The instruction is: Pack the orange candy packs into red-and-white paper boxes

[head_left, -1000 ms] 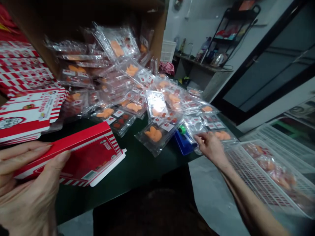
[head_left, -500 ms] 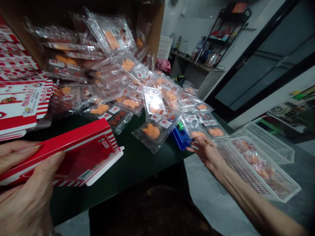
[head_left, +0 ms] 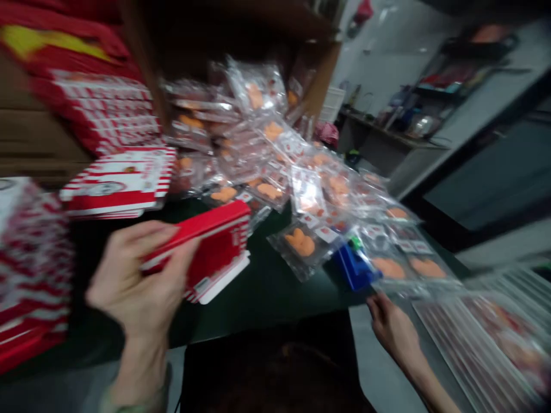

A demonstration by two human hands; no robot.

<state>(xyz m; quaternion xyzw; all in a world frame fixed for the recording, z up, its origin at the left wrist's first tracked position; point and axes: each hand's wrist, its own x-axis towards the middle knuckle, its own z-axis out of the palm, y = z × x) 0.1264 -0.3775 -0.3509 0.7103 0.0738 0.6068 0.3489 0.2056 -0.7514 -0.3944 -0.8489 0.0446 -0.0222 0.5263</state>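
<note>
My left hand (head_left: 138,281) grips a flat red-and-white striped box (head_left: 217,244) between thumb and fingers, above the dark green table (head_left: 275,295). A pale flap sticks out at the box's right lower end. My right hand (head_left: 394,324) is at the table's front edge with its fingers pinched together; blur hides what is in them. Just up and left of its fingertips stands a blue tape dispenser (head_left: 355,267) with a green core. Clear packets with orange shapes (head_left: 301,244) lie beside and behind the dispenser.
A heap of clear packets (head_left: 245,137) spills from a cardboard box (head_left: 325,69) at the back. Flat striped cartons (head_left: 116,186) are stacked at left, near a large striped carton (head_left: 32,275). White plastic baskets (head_left: 456,338) stand at right, one holding packets.
My right hand has drawn back from the tape dispenser toward me, and its fingers have closed. The view has swung left; my left hand still holds the box.
</note>
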